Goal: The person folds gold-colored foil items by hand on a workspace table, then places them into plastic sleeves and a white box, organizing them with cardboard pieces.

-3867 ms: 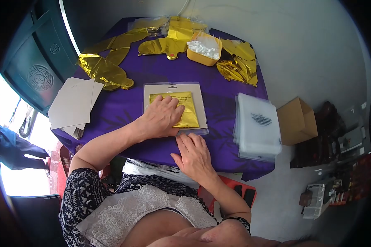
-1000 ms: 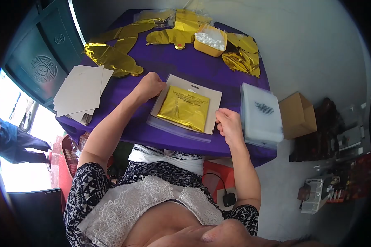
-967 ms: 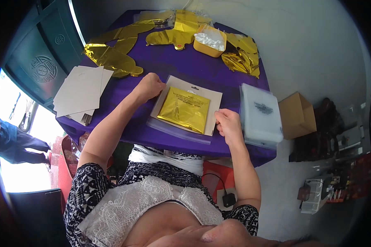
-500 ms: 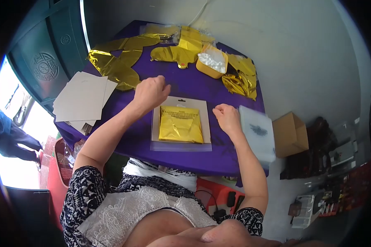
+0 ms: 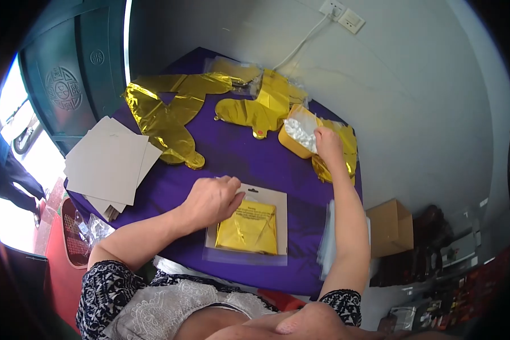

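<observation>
A folded gold foil balloon (image 5: pixel 249 229) with dark print lies on a pale backing card (image 5: pixel 281 204) inside a clear plastic bag (image 5: pixel 243 259). My left hand (image 5: pixel 212 199) is closed over the card's upper left corner, fingers curled; what they hold, if anything, is hidden. My right hand (image 5: pixel 328 146) is at the right rim of a yellow tub (image 5: pixel 296 148) of small white pieces. Its fingers are pressed together, and I cannot see what is between them. Beneath my right forearm lies a stack of clear bags (image 5: pixel 327 243).
Grey-white cards (image 5: pixel 107 164) are stacked on the left of the purple-covered table (image 5: pixel 209 156). Flat gold foil balloons (image 5: pixel 175 122) spread along the back and right. A cardboard box (image 5: pixel 390 229) stands beyond the right edge. A person's legs (image 5: pixel 17 175) show at far left.
My right hand has moved from beside the card forward to the yellow tub. My left hand has come nearer to the card's top left corner. The view has tilted upward.
</observation>
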`<state>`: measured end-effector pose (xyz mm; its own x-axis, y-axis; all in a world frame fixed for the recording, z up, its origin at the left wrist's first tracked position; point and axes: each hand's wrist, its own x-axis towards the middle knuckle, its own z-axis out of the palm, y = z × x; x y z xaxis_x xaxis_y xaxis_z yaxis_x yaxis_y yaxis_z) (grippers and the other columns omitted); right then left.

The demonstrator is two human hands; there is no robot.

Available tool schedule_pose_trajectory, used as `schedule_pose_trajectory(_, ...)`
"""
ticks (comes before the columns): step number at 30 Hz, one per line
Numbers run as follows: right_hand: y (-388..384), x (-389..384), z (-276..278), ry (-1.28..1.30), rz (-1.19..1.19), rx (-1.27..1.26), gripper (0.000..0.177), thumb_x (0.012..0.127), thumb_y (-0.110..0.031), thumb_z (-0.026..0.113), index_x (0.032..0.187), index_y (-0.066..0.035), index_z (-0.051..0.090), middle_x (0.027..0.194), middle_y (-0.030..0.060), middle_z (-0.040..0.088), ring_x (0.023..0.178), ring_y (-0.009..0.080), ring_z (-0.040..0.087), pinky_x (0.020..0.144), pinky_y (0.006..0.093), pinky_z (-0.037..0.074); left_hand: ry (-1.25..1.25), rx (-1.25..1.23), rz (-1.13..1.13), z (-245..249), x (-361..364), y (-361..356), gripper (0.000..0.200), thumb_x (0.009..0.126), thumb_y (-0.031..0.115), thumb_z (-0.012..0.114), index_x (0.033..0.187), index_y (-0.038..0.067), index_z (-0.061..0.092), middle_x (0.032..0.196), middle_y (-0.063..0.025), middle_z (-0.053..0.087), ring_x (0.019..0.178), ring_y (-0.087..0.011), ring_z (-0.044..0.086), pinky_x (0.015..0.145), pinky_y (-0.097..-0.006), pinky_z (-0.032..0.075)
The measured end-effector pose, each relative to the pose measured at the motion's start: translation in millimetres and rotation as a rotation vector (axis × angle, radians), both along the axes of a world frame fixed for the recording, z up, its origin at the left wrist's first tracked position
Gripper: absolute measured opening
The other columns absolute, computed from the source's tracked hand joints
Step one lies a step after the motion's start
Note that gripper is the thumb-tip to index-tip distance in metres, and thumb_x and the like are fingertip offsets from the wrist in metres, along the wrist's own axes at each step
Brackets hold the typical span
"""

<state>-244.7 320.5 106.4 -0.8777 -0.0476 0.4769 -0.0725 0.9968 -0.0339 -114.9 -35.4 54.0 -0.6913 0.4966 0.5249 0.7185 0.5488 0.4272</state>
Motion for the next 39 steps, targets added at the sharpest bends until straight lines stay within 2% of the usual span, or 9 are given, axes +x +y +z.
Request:
schedule_pose_trajectory(6,-11,-69,5,-0.049,0.071,0.213,0.017,0.09,-0.006,0.057,0.098,-0.006,0.072,0.106,0.0178,0.068,0.098,0.0362,0.067,0.083,0.0474,0.055,-0.054,-0.064,-0.024,4,5,-2,0.022,0.087,0.021,0.07,0.091,0.002,0.062,0.075,-0.0154,0.066,0.064,-0.0346,0.066,0.056,-0.0427,0.052)
schedule_pose_trajectory(12,-12,-104,-8,-0.103,0.199,0.496,0.016,0.082,0.004,0.058,0.092,-0.001,0.069,0.099,0.0185,0.069,0.091,0.0354,0.069,0.079,0.0457,0.057,-0.078,-0.062,-0.041,10,6,-3,0.023,0.087,0.022,0.071,0.091,0.002,0.061,0.07,-0.0146,0.064,0.062,-0.0347,0.065,0.054,-0.0425,0.051)
schedule_pose_trajectory(15,-13,-99,-6,-0.089,0.237,0.537,0.015,0.082,0.005,0.056,0.088,0.0,0.069,0.094,0.0189,0.07,0.087,0.0355,0.07,0.076,0.0459,0.057,-0.091,-0.069,-0.046,10,5,-3,0.023,0.087,0.022,0.071,0.092,0.002,0.061,0.07,-0.0146,0.064,0.062,-0.0348,0.065,0.054,-0.0427,0.051)
schedule_pose_trajectory(18,-10,-95,-8,0.0,0.279,0.447,0.013,0.085,0.0,0.056,0.084,0.0,0.069,0.089,0.019,0.069,0.086,0.037,0.07,0.075,0.0481,0.057,-0.109,-0.082,-0.045,8,5,-4,0.024,0.086,0.022,0.071,0.094,0.002,0.062,0.07,-0.0148,0.065,0.063,-0.0347,0.065,0.055,-0.0428,0.052)
schedule_pose_trajectory(21,-15,-91,-7,-0.021,0.102,0.24,0.02,0.091,-0.014,0.057,0.089,0.0,0.072,0.095,0.0216,0.07,0.09,0.0398,0.069,0.078,0.0499,0.056,-0.109,-0.091,-0.054,10,7,-3,0.024,0.087,0.022,0.071,0.095,0.001,0.063,0.071,-0.0146,0.065,0.064,-0.0347,0.066,0.055,-0.0429,0.052)
schedule_pose_trajectory(24,-36,-86,9,-0.17,-0.295,-0.077,0.036,0.094,-0.031,0.058,0.102,0.001,0.072,0.107,0.0237,0.07,0.098,0.0426,0.068,0.084,0.0512,0.054,-0.105,-0.098,-0.063,10,6,-3,0.024,0.087,0.022,0.071,0.094,0.001,0.063,0.072,-0.0142,0.065,0.065,-0.0346,0.066,0.055,-0.0427,0.052)
schedule_pose_trajectory(27,-41,-91,10,-0.201,-0.412,-0.201,0.047,0.095,-0.041,0.056,0.112,0.001,0.07,0.117,0.0245,0.068,0.107,0.0438,0.065,0.09,0.0505,0.053,-0.102,-0.103,-0.055,11,7,-5,0.023,0.087,0.022,0.07,0.093,0.001,0.063,0.074,-0.0136,0.065,0.065,-0.0344,0.066,0.055,-0.0425,0.052)
schedule_pose_trajectory(33,-50,-96,2,-0.229,-0.472,-0.283,0.052,0.094,-0.045,0.056,0.113,0.001,0.07,0.12,0.0246,0.067,0.113,0.0425,0.064,0.093,0.0491,0.052,-0.105,-0.093,-0.049,10,5,-7,0.022,0.087,0.021,0.07,0.091,0.001,0.062,0.075,-0.0131,0.064,0.065,-0.0343,0.066,0.055,-0.0426,0.051)
schedule_pose_trajectory(39,-50,-87,15,-0.287,-0.486,-0.313,0.045,0.094,-0.038,0.059,0.116,0.0,0.07,0.122,0.0225,0.067,0.115,0.0403,0.064,0.093,0.0487,0.053,-0.1,-0.1,-0.046,8,4,-9,0.022,0.087,0.021,0.07,0.09,0.001,0.062,0.075,-0.0131,0.064,0.066,-0.0343,0.066,0.056,-0.0426,0.052)
